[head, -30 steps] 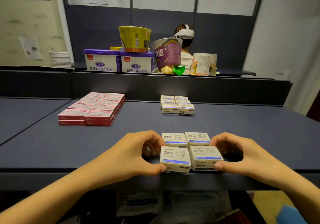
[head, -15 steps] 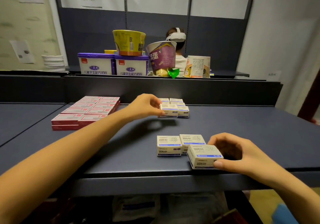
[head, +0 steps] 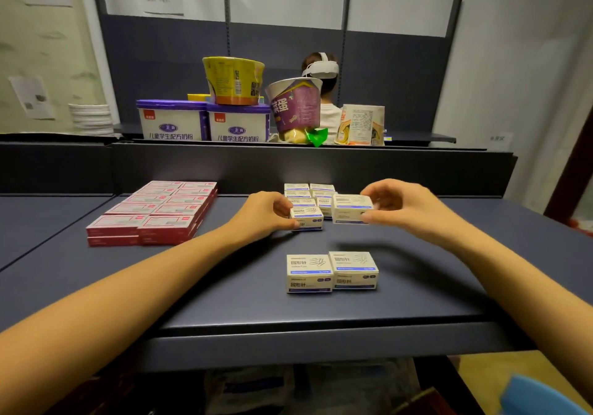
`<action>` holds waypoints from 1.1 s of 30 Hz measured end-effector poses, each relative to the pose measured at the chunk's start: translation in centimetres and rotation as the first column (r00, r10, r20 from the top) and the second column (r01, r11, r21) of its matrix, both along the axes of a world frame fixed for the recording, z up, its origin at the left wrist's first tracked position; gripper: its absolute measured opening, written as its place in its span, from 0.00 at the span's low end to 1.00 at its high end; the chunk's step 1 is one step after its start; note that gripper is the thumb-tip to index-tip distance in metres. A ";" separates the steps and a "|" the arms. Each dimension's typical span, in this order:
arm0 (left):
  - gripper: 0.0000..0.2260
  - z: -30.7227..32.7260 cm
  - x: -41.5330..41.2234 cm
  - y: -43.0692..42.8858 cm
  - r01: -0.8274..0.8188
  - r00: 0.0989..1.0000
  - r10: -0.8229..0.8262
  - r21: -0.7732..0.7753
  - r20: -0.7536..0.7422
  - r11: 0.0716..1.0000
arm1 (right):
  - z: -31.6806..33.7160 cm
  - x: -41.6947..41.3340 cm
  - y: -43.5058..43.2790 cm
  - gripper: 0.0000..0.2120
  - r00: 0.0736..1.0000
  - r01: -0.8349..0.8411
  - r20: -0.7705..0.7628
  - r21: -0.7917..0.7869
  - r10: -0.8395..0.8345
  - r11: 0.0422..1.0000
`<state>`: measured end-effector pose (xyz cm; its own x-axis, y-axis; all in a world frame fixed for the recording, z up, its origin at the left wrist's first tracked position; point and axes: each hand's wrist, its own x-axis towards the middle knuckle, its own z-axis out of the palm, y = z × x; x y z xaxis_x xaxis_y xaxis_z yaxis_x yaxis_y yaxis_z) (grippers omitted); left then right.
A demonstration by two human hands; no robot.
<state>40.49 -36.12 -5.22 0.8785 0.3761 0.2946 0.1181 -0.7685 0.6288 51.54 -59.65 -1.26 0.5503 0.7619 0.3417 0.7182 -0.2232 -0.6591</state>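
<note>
Landmark: the rear cluster (head: pixel 308 190) of small white boxes, set against the back wall of the dark blue worktop (head: pixel 449 270). We take all places from it.

Left hand (head: pixel 268 214): it reaches in from the cluster's left. Its grip pinches one white carton, the left box (head: pixel 307 219), with the thumb at the near-left edge and the fingers curled over the far-left top. We place this box at the cluster's front-left corner, against the front row. Its base looks down on the worktop.

Right hand (head: pixel 401 204): it comes in from the cluster's right. Its grip pinches a second carton, the right box (head: pixel 351 208), thumb low on its right end, fingers curled over the top. The box lies level at the cluster's front-right corner and overlaps the right column. It is blurred, so we cannot tell whether it rests on the worktop or hangs just above it.

The two held boxes sit near each other with a narrow gap between them.

Front pair (head: pixel 332 272): two more white cartons, side by side and touching, well in front of the cluster.

Red boxes (head: pixel 157 212): a flat block in rows, left of the cluster and apart from it.

Behind the cluster, past the back wall, we note two milk powder tubs (head: pixel 205 124) with a yellow bowl (head: pixel 234 81) on top.
</note>
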 end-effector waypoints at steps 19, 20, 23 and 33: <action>0.13 -0.5 0.2 0.3 -0.013 1.000 0.013 -0.001 0.015 1.000 | -3.6 3.9 4.8 0.19 0.997 0.064 0.054 -0.187 -0.054 0.980; 0.13 -0.5 0.1 0.2 -0.015 1.000 0.015 0.006 0.012 1.000 | -3.7 3.9 4.8 0.20 0.997 0.064 0.047 -0.178 -0.057 0.982; 0.13 -0.2 -0.1 0.0 -0.010 1.000 0.011 0.024 -0.026 1.000 | -3.5 3.6 4.6 0.23 0.997 0.074 0.034 -0.188 -0.068 0.979; 0.14 2.5 -8.2 -4.3 0.170 0.985 -0.172 -0.105 -0.010 0.980 | -2.6 -1.0 -1.5 0.15 0.989 -0.129 -0.081 -0.115 0.120 0.985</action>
<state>32.29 -40.43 -2.71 0.9376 0.2471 0.2445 0.0031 -0.7093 0.7049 50.52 -61.16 -3.89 0.4691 0.8588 0.2062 0.6957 -0.2155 -0.6852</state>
